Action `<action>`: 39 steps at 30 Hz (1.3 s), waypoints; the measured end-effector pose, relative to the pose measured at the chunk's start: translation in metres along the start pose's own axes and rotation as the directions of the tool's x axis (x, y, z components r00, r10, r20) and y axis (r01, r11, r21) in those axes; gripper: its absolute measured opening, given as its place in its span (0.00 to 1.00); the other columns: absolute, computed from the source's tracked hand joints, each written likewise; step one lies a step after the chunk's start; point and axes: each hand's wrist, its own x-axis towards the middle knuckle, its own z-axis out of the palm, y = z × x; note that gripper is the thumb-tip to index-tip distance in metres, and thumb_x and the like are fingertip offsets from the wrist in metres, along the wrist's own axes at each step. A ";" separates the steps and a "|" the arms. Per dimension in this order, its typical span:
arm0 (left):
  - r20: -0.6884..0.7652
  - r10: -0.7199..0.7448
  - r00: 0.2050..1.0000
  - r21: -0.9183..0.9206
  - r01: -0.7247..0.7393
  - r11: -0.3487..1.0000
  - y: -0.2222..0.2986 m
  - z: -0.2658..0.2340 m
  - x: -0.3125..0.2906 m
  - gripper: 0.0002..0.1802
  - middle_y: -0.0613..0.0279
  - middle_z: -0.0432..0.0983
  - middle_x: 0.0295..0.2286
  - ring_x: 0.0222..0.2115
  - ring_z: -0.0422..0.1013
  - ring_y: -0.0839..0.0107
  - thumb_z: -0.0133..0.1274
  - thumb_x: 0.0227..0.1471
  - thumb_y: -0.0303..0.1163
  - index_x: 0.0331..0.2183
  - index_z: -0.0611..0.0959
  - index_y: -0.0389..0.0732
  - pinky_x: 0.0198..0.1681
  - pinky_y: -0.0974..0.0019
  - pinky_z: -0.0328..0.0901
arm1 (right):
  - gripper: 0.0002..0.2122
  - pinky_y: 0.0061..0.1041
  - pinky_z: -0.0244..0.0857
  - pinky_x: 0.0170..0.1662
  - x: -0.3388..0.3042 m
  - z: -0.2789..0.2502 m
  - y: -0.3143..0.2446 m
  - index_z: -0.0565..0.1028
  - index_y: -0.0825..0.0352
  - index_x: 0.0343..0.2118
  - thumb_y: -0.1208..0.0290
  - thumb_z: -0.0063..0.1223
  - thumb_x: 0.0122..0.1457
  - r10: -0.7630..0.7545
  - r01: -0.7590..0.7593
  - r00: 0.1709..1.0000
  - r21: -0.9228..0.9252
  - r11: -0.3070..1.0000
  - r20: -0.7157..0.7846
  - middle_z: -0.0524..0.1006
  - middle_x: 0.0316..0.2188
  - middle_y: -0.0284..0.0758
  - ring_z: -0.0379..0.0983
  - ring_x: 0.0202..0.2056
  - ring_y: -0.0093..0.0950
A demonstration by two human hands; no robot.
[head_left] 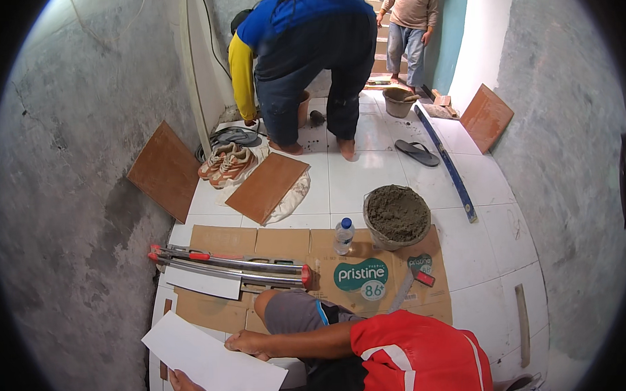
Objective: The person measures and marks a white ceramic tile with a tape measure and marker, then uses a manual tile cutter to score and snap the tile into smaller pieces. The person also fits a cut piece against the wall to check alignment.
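Note:
A white rectangular tile (208, 358) is tilted in front of me at the lower left. My left hand (189, 389) grips its lower left edge, partly hidden behind it. My right hand (248, 343) reaches across from the right, its fingers closed at the tile's upper right edge. Just beyond lies a tile cutter (233, 266) with metal rails and red ends, a second white tile (202, 282) beneath it. The cutter rests on flattened cardboard (322, 247). Farther right on the cardboard is a square (414, 281) with a grey blade and red handle.
A bucket of mortar (398, 216) and a water bottle (343, 236) stand ahead. Past them are a brown tile (268, 188), sneakers (227, 165), a flip-flop (417, 152) and a long blue level (446, 163). One co-worker (307, 30) bends over; another person (410, 26) stands near stairs.

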 end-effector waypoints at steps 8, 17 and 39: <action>-0.015 -0.120 0.993 -0.204 0.114 0.972 -0.015 -0.002 0.006 0.26 0.42 0.77 0.43 0.40 0.75 0.55 0.41 0.67 0.41 0.50 0.75 0.26 0.42 0.55 0.72 | 0.13 0.29 0.74 0.38 -0.013 0.002 -0.004 0.76 0.67 0.51 0.69 0.49 0.66 -0.012 0.015 0.995 -0.022 1.000 0.101 0.80 0.41 0.34 0.77 0.38 0.24; -0.055 -0.142 0.988 -0.197 0.128 0.972 -0.005 -0.003 0.015 0.25 0.42 0.77 0.43 0.41 0.75 0.55 0.42 0.66 0.41 0.51 0.75 0.26 0.43 0.55 0.72 | 0.24 0.23 0.62 0.57 -0.055 -0.005 0.003 0.65 0.68 0.65 0.73 0.48 0.66 -0.267 0.306 0.947 -0.243 0.921 0.181 0.75 0.54 0.37 0.69 0.54 0.23; -0.104 -0.138 0.985 -0.157 0.120 0.980 0.005 -0.006 0.005 0.24 0.42 0.76 0.44 0.42 0.74 0.55 0.43 0.66 0.38 0.51 0.74 0.25 0.45 0.55 0.71 | 0.17 0.21 0.66 0.39 -0.055 0.003 0.008 0.70 0.70 0.54 0.70 0.54 0.65 -0.380 0.353 0.925 -0.375 0.857 0.003 0.77 0.36 0.36 0.71 0.37 0.20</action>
